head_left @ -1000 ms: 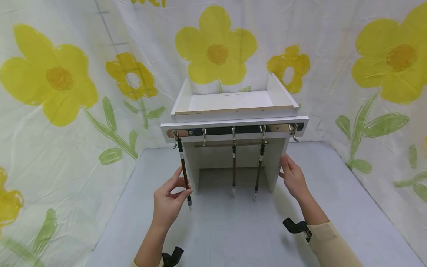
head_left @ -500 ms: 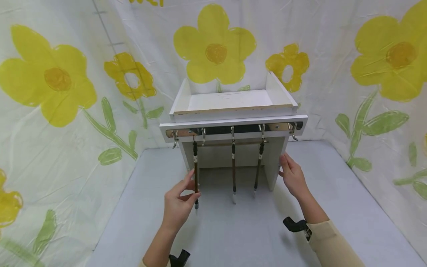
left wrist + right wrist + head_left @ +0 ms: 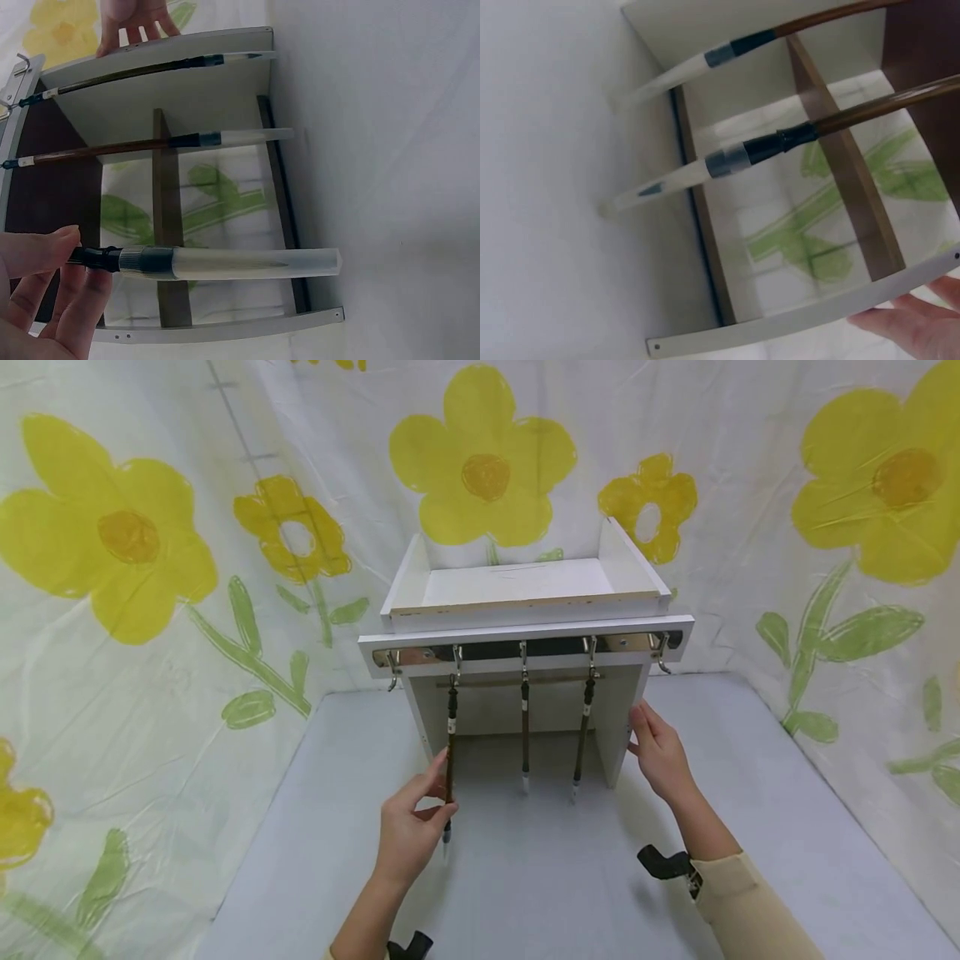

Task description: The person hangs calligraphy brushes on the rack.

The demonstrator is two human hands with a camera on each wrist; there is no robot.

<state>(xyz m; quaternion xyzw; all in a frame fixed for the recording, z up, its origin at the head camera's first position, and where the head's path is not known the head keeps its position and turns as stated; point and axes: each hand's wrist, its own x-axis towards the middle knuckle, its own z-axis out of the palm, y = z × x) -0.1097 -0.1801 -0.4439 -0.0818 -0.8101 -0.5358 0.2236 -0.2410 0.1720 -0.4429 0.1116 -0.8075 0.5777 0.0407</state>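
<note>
My left hand [image 3: 411,827] pinches the shaft of a capped calligraphy brush [image 3: 452,727] between thumb and fingers. The brush hangs nearly upright, its top end at the second hook [image 3: 457,664] from the left. Whether its loop sits on that hook cannot be made out. In the left wrist view, a clear cap [image 3: 300,263] covers the bristles. Two more brushes hang from the middle hook and the one right of it, a centre brush [image 3: 526,727] and a right brush [image 3: 583,727]. My right hand [image 3: 663,760] rests its fingers against the outer face of the unit's right side panel [image 3: 626,718].
The hook rail [image 3: 525,648] spans the front of a white shelf unit [image 3: 525,618] standing on a pale table [image 3: 555,877]. The outermost hooks hold nothing. Behind hangs a white sheet [image 3: 360,410] painted with yellow flowers.
My left hand has carried the brush to the right, from the leftmost hook to the second hook. The right hand stays at the side panel.
</note>
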